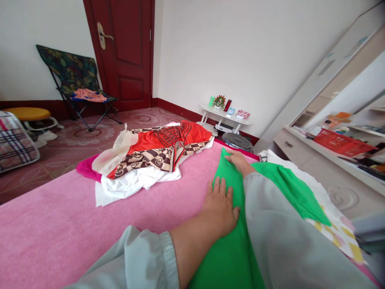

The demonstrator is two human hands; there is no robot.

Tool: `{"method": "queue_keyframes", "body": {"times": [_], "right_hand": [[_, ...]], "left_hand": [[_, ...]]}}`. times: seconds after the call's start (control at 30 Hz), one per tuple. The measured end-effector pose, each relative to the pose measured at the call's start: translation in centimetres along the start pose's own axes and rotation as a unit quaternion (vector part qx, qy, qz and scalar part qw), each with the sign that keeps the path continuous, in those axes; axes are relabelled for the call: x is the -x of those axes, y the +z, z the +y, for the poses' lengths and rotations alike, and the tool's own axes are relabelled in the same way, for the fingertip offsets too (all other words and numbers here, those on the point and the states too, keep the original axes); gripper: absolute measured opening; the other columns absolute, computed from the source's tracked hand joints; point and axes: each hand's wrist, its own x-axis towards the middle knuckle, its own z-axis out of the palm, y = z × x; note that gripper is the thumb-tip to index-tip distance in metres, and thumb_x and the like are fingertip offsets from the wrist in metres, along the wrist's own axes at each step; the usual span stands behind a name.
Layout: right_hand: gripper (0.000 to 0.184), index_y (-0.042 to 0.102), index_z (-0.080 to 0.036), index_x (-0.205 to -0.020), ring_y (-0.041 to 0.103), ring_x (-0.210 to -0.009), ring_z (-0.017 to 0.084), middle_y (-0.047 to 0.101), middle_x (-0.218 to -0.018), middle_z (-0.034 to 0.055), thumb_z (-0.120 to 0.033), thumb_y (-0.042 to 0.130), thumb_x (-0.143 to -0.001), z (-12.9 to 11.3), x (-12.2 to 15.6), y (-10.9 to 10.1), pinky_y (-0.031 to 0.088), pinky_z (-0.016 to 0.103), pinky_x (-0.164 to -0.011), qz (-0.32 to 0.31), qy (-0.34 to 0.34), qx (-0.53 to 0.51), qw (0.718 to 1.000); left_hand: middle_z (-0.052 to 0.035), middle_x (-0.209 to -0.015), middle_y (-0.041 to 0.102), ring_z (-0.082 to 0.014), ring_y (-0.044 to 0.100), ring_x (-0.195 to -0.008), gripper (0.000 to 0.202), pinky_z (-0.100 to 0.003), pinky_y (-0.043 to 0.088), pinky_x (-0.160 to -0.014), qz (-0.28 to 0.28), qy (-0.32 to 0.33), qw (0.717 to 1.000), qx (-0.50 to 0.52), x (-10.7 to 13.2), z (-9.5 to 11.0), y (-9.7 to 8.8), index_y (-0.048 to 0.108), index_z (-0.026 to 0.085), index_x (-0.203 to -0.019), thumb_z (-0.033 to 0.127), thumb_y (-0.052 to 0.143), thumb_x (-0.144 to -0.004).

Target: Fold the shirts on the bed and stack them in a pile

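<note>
My left hand [221, 202] lies flat and open, palm down, on the near-left edge of the green cloth [225, 257], which stretches along the right side of the pink bed [60, 233] toward its far edge. My right hand [240, 160] rests on the cloth's far tip. I cannot tell whether its fingers pinch the fabric or only press it. The cloth looks thin and slippery, so an uneven push could make it skid on the bedcover and bunch into creases. It could also drag the patterned sheet [337, 228] beneath it. The pile of clothes [153, 152] at the far-left corner sits well apart.
</note>
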Motion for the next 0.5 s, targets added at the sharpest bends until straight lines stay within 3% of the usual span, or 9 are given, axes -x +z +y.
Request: {"method": "queue_keyframes", "body": {"times": [0.13,0.27,0.37,0.43,0.5], "right_hand": [[0.054,0.051,-0.008,-0.127,0.062,-0.097,0.02,0.062,-0.118,0.0135,-0.014,0.052,-0.073,0.6,0.3,-0.2,0.051,0.029,-0.079,0.042,0.004,-0.024,0.999],[0.062,0.044,-0.015,-0.134,0.05,-0.12,0.022,0.052,-0.133,0.0111,-0.013,0.052,-0.072,0.5,0.9,-0.3,0.045,0.032,-0.094,0.065,-0.009,-0.021,0.998],[0.056,0.045,-0.016,-0.134,0.037,-0.131,0.021,0.048,-0.138,0.0089,-0.018,0.047,-0.079,0.2,1.5,-0.5,0.033,0.036,-0.106,0.079,-0.095,0.067,0.99],[0.051,0.045,-0.016,-0.135,0.031,-0.135,0.021,0.044,-0.141,0.0087,-0.024,0.043,-0.085,0.1,1.9,-0.5,0.024,0.039,-0.112,0.042,-0.161,0.168,0.972],[0.05,0.044,-0.018,-0.136,0.027,-0.137,0.024,0.039,-0.145,0.0082,-0.033,0.043,-0.089,-0.1,2.2,-0.5,0.019,0.043,-0.113,-0.043,-0.157,0.244,0.956]], "left_hand": [[-0.0153,-0.152,0.023,-0.0328,0.012,-0.141,0.065,-0.054,0.009,-0.112,0.006,0.003,1.0,0.007,0.1,0.0,-0.1,0.037,0.014,-0.142,0.052,0.023,-0.091],[-0.016,-0.151,0.024,-0.0331,0.013,-0.141,0.066,-0.055,0.01,-0.112,0.0,-0.001,1.0,0.007,0.1,0.1,-0.2,0.037,0.014,-0.142,0.053,0.022,-0.091],[-0.0152,-0.152,0.023,-0.0329,0.013,-0.141,0.065,-0.054,0.009,-0.112,-0.002,0.0,1.0,0.006,0.0,0.1,-0.3,0.037,0.014,-0.142,0.053,0.026,-0.09],[-0.0153,-0.152,0.023,-0.0329,0.013,-0.141,0.065,-0.054,0.009,-0.112,-0.005,0.0,1.0,0.006,0.0,0.1,-0.3,0.037,0.014,-0.142,0.053,0.026,-0.09],[-0.0144,-0.152,0.023,-0.0325,0.013,-0.141,0.065,-0.053,0.009,-0.113,-0.009,-0.003,1.0,0.003,0.0,0.1,-0.4,0.037,0.014,-0.142,0.053,0.026,-0.09]]}}
